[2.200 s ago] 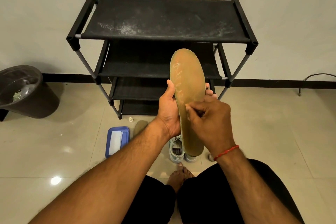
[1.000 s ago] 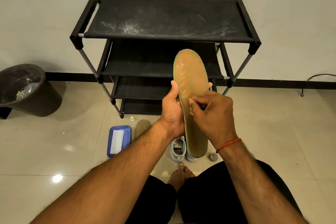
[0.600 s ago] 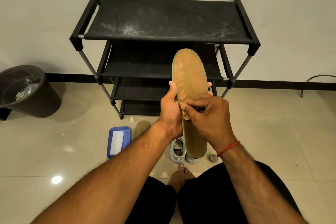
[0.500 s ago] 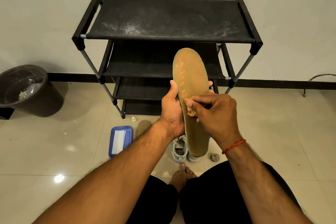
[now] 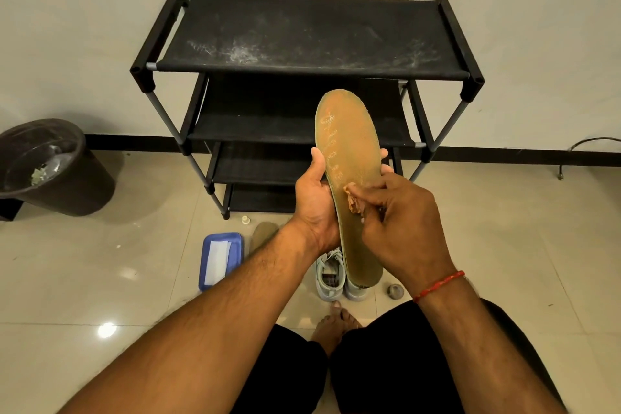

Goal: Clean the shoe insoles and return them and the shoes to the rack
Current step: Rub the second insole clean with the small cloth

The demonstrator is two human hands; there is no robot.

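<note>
My left hand (image 5: 314, 202) grips a tan insole (image 5: 347, 141) upright by its middle, toe end up, in front of the black shoe rack (image 5: 312, 40). My right hand (image 5: 400, 225) pinches a small crumpled brownish wad (image 5: 354, 203) against the insole's face. A second insole (image 5: 263, 235) lies on the floor by the rack's foot. Two pale grey shoes (image 5: 331, 277) stand on the floor below my hands, partly hidden by the held insole.
A blue tray (image 5: 235, 239) with a white sheet lies left of the shoes. A dark bin (image 5: 77, 175) stands at far left. A small white cap (image 5: 246, 219) and a grey round object (image 5: 395, 291) sit on the tiles. My bare foot (image 5: 334, 323) is below the shoes.
My right hand has kept rubbing the wad over the middle of the insole in short strokes. My left hand's hold has stayed the same.
</note>
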